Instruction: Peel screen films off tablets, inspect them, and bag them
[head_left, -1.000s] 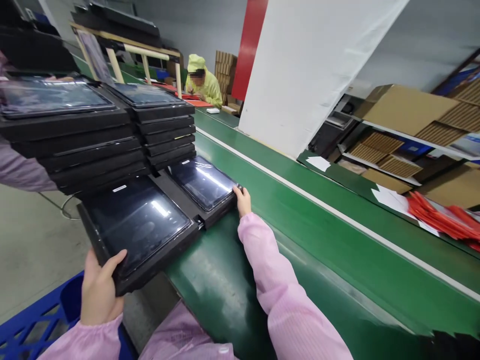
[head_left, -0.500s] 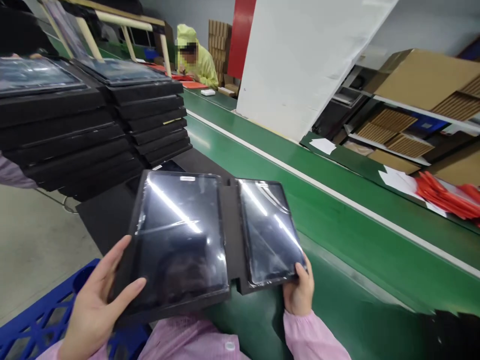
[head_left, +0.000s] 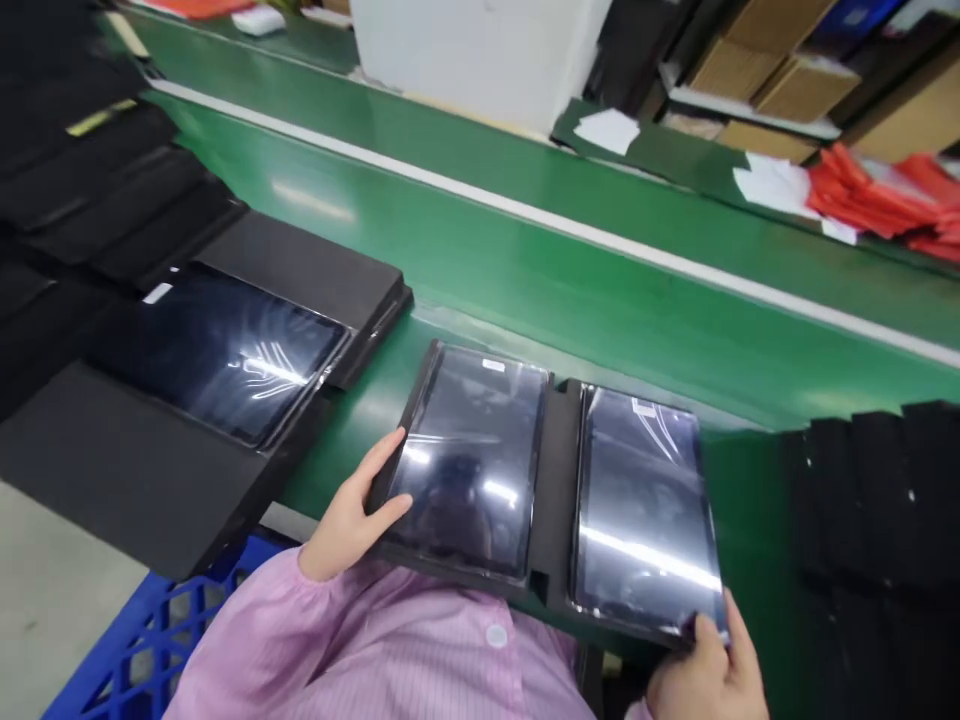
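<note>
A black tray (head_left: 556, 490) that looks like foam lies before me, bearing two dark glossy tablet screens side by side. The left screen (head_left: 472, 455) and the right screen (head_left: 646, 500) both look film-covered, each with a small white label near its top. My left hand (head_left: 352, 515) grips the tray's left edge, thumb over the rim. At the lower right corner, my right hand (head_left: 716, 665) closes on the tray with its thumb on top; its other fingers are partly hidden underneath. Further left, another screen (head_left: 225, 350) rests on a black tray (head_left: 300, 260).
Stacked black trays (head_left: 97, 190) stand at the far left, and more black trays (head_left: 885, 520) at the right. A green bench surface (head_left: 480, 260) with a white strip runs across. Red sheets (head_left: 877, 195) lie at the back right; a blue plastic crate (head_left: 172, 620) sits lower left.
The tray with its two screens has moved right and down onto the green surface, both hands still on it. My view has swung down and right; the co-worker is out of sight.
</note>
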